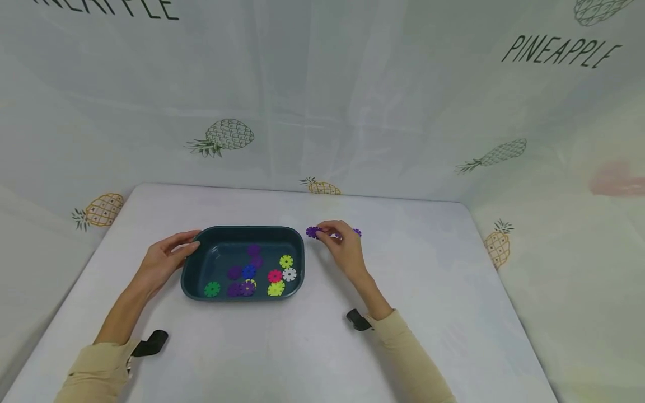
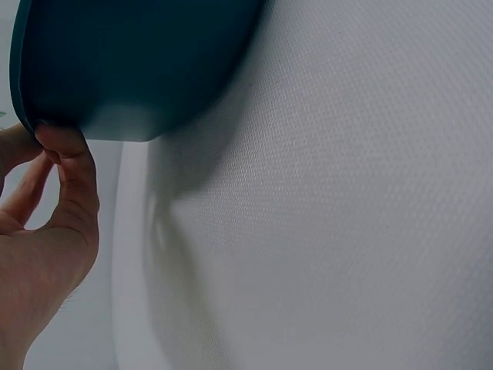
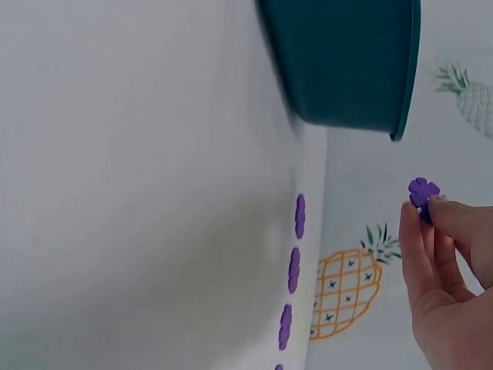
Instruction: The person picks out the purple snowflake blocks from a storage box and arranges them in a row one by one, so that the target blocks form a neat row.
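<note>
My left hand [image 1: 163,260] holds the left end of a dark teal tray [image 1: 242,298] by its rim; the left wrist view shows thumb and fingers pinching the tray's edge [image 2: 85,92]. Beyond the tray's right end, my right hand [image 1: 345,246] pinches a purple flower-shaped plastic disc [image 3: 422,193] between thumb and fingertips, lifted off the table. Several purple discs [image 3: 293,270] lie in a row on the table near that hand, partly hidden by it in the head view. Inside the tray are loose discs: green [image 1: 212,289], blue [image 1: 249,271], red [image 1: 274,276], white [image 1: 289,273], yellow [image 1: 286,261] and purple.
The white table [image 1: 322,347] runs back to a hanging cloth [image 1: 353,112] printed with pineapples. A black camera mount sits on each wrist, the left one [image 1: 151,343] and the right one [image 1: 359,319] both close above the table.
</note>
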Motion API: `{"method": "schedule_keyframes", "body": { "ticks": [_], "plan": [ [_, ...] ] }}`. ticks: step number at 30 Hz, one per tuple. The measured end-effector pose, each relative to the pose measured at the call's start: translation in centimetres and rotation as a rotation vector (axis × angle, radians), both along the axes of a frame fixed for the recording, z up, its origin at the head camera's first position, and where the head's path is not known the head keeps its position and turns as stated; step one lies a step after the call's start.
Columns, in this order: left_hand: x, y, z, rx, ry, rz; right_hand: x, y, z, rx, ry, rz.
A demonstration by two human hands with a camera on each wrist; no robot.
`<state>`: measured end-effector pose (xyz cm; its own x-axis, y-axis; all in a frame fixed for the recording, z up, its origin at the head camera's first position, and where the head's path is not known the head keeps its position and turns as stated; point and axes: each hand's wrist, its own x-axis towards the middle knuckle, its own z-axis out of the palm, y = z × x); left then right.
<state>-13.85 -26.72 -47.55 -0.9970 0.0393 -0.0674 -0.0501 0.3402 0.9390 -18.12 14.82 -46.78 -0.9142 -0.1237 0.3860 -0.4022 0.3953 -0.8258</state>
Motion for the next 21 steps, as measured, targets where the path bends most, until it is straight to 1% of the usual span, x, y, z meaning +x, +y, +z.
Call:
{"method": "schedule_keyframes", "body": {
  "ticks": [2, 6, 13, 17, 21],
  "plan": [
    [0.0, 0.0, 0.0, -0.002, -0.002, 0.000, -0.1, 0.6, -0.1, 0.005, -0.006, -0.022],
    [0.0, 0.0, 0.0, -0.005, -0.005, -0.001, -0.4, 1.8, -0.4, -0.034, -0.028, -0.055],
    [-0.1, 0.0, 0.0, 0.011, -0.003, -0.001, -0.9, 3.7, -1.0, -0.056, -0.065, -0.145],
    [0.0, -0.1, 0.0, 0.008, -0.005, 0.000, -1.0, 4.6, -1.1, -0.088, -0.093, -0.166],
    [0.0, -0.1, 0.0, 0.005, -0.001, 0.000, -1.1, 5.6, -1.3, -0.116, -0.139, -0.191]
  ]
}}
